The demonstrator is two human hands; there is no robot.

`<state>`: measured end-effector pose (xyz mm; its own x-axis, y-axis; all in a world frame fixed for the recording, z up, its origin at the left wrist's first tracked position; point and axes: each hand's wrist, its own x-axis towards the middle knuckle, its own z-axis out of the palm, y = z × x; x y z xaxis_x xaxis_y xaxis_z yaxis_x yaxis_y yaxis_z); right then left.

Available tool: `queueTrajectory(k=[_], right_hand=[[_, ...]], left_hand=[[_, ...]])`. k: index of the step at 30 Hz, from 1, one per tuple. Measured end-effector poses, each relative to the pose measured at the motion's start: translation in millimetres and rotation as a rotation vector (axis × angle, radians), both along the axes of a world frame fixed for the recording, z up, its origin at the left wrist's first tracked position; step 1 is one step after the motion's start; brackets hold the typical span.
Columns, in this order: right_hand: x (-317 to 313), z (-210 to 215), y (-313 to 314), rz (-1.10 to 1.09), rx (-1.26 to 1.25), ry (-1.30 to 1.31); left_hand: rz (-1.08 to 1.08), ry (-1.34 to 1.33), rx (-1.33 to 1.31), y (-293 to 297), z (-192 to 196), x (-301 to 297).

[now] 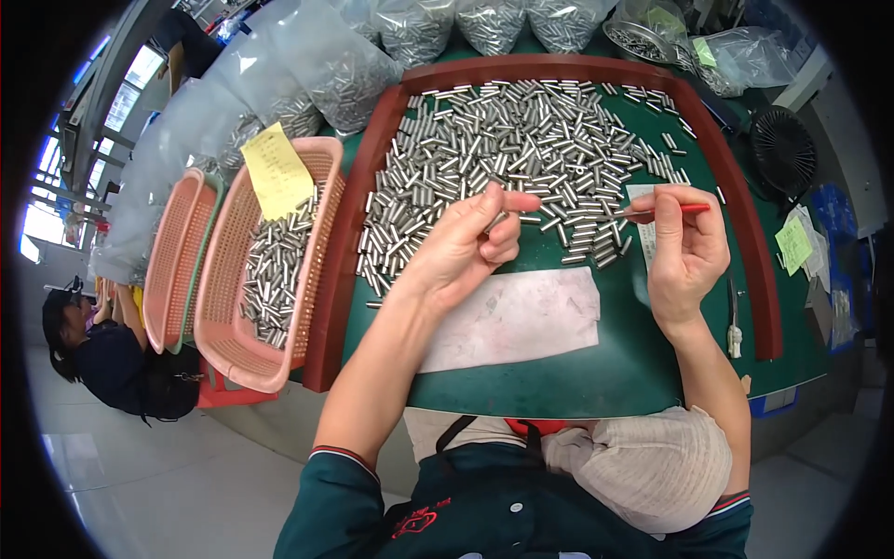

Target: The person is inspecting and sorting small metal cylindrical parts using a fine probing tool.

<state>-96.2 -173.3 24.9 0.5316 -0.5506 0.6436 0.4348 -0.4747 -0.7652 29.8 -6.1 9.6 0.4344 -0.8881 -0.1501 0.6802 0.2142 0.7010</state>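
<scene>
My left hand (470, 240) is closed over the near part of a heap of short metal pins (503, 140), its fingers curled round a metal pin (497, 222) that partly shows between them. To the right, my right hand (687, 256) pinches a thin red-handled tool (684, 209) whose narrow metal tip points left, close to the pins; its exact kind is unclear. Below the hands lies a stained pale cloth (521, 317) on the green tabletop (503, 396). A printed paper slip (641, 191) is partly hidden behind my right hand.
A reddish-brown wooden frame (549, 67) borders the pins. At left stands a pink basket (212, 279) with pins and a yellow note (279, 172). Filled plastic bags (335, 79) line the back. A black fan (782, 149) stands right. Another person (112, 354) sits far left.
</scene>
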Motion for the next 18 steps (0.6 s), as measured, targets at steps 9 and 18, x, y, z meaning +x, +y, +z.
queueTrajectory(k=[9, 18], right_hand=[[-1.2, 0.1, 0.9, 0.029, 0.019, -0.011], [-0.9, 1.1, 3.2, 0.028, 0.009, -0.004]], left_hand=[[0.102, -0.058, 0.100, -2.8, 2.7, -4.0], [0.073, 0.019, 0.105, 2.0, -1.4, -1.7]])
